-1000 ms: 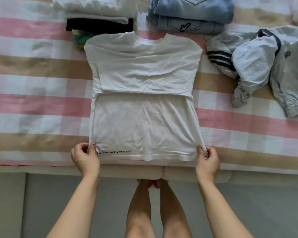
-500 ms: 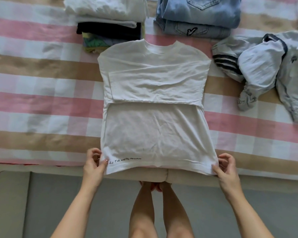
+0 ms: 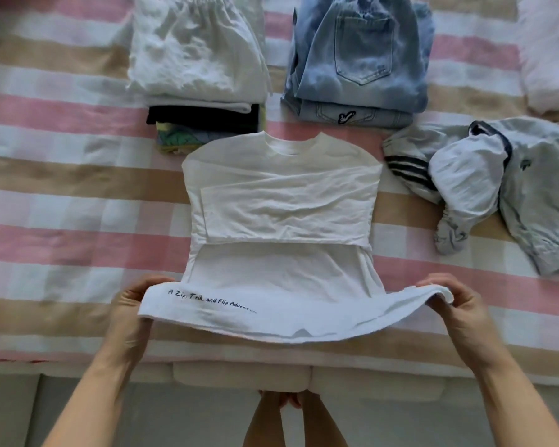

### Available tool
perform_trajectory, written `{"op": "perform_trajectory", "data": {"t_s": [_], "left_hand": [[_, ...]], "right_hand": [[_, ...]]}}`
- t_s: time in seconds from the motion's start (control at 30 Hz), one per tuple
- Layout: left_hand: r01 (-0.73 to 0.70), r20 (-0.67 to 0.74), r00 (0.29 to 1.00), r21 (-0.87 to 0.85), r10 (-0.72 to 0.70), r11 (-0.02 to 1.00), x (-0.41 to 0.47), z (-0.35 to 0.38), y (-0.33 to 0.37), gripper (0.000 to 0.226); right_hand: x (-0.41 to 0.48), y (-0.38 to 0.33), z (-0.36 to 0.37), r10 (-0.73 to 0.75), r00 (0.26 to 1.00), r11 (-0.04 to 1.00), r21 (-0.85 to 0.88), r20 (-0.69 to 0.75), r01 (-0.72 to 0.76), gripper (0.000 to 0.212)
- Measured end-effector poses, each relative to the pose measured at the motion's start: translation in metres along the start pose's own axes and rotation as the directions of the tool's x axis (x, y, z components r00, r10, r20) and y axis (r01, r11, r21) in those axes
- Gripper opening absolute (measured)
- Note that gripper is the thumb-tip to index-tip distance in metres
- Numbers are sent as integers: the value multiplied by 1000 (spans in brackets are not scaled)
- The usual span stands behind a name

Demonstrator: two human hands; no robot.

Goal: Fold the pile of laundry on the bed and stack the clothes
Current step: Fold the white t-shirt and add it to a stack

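A white T-shirt (image 3: 281,201) lies face down on the striped bed, collar away from me, its sleeves folded across the back. My left hand (image 3: 131,312) pinches the hem's left corner and my right hand (image 3: 455,306) pinches the right corner. The hem is lifted off the bed, and small black lettering shows along it. A stack of folded clothes (image 3: 197,59) with white cloth on top sits at the back left. Folded jeans (image 3: 362,53) are stacked at the back centre. A crumpled grey jacket (image 3: 510,188) with dark stripes lies unfolded at the right.
The bed cover (image 3: 62,175) has pink, tan and white stripes. Its front edge (image 3: 78,366) runs just below my hands, with grey floor beneath. A white pillow (image 3: 552,50) sits at the far right corner. My legs show below the bed edge.
Both hands have raised the shirt's hem off the bed and carried it away from me. The view has come closer and shifted up the bed.
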State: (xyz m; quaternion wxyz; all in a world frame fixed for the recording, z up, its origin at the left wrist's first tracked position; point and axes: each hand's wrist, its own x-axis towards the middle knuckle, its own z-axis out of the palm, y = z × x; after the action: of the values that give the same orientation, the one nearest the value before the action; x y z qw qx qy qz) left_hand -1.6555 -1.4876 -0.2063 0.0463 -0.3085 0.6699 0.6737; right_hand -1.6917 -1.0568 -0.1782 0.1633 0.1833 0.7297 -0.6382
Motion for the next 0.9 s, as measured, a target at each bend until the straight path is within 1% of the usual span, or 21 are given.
{"op": "perform_trajectory", "data": {"t_s": [0.07, 0.1, 0.17, 0.23, 0.27, 0.37, 0.43, 0.53, 0.67, 0.73, 0.8, 0.83, 0.9], "left_hand": [[-41, -28, 999, -12, 40, 999, 22, 6, 7, 50], [-53, -33, 998, -16, 52, 998, 34, 8, 10, 44], [-64, -21, 998, -23, 63, 998, 55, 14, 16, 24], [-50, -5, 999, -50, 50, 997, 72, 22, 25, 14], [-55, -12, 998, -48, 55, 997, 82, 27, 30, 13], [-123, -53, 991, -29, 121, 992, 111, 41, 44, 16], [-147, -58, 988, -41, 145, 988, 132, 46, 51, 16], [-144, -42, 989, -22, 143, 989, 160, 47, 50, 19], [-54, -54, 997, 18, 55, 998, 177, 50, 33, 21], [-25, -86, 996, 59, 30, 998, 176, 50, 27, 18], [-28, -138, 989, 142, 48, 989, 164, 48, 23, 13], [-32, -175, 982, 190, 66, 981, 153, 47, 20, 12], [-20, -268, 959, 254, 90, 967, 124, 47, 14, 27]], "right_hand": [[23, -8, 6, -3, 998, 999, 43, -60, 6, 21], [36, -12, 10, 2, 997, 997, 80, -75, 4, 22], [60, -18, 17, 5, 997, 992, 125, -81, 6, 22], [86, -27, 25, -31, 993, 995, 93, -113, 41, 24], [100, -33, 29, -60, 989, 995, 73, -133, 70, 23], [137, -46, 41, -113, 971, 991, 50, -209, 126, 15], [163, -50, 45, -154, 953, 987, 5, -261, 161, 11], [201, -48, 52, -205, 942, 977, -111, -264, 181, 10], [227, -38, 67, -141, 953, 980, -171, -267, 98, 19], [223, -37, 69, -88, 957, 986, -158, -278, 45, 26], [204, -38, 70, -47, 959, 992, -123, -280, 13, 34], [190, -37, 71, -48, 956, 991, -132, -289, 9, 40], [156, -29, 76, -49, 938, 986, -167, -343, -9, 50]]}}
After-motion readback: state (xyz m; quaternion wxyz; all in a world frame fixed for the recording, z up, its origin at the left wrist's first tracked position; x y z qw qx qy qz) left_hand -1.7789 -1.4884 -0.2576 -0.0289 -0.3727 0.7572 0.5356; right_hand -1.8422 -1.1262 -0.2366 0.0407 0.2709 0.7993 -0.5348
